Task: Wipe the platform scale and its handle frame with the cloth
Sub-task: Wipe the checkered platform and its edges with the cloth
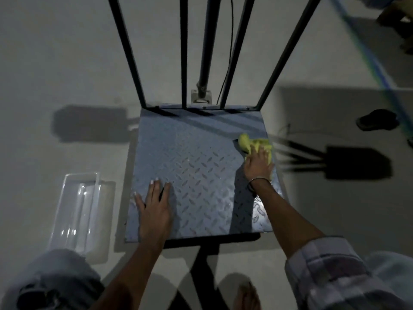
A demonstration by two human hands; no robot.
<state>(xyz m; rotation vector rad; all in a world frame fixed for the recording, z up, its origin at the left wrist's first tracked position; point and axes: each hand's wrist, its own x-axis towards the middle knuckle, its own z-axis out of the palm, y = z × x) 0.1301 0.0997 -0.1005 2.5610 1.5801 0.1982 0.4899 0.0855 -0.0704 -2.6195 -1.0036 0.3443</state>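
The platform scale (196, 153) is a square plate of grey checker steel lying on the floor. Its dark handle frame (127, 52) rises from the far edge as several bars, with a thicker pole (207, 41) behind. My left hand (154, 206) rests flat on the plate's near left part, fingers straight. My right hand (259, 162) presses a crumpled yellow-green cloth (248, 142) onto the plate close to its right edge, fingers spread over the cloth. A bracelet sits on that wrist.
A clear plastic tray (76, 209) lies on the floor left of the scale. A dark sandal (377, 119) sits at the right, with a blue-green hose (368, 54) running behind it. A bare foot (248, 296) shows at the bottom edge. A thin cable (228, 63) hangs by the pole.
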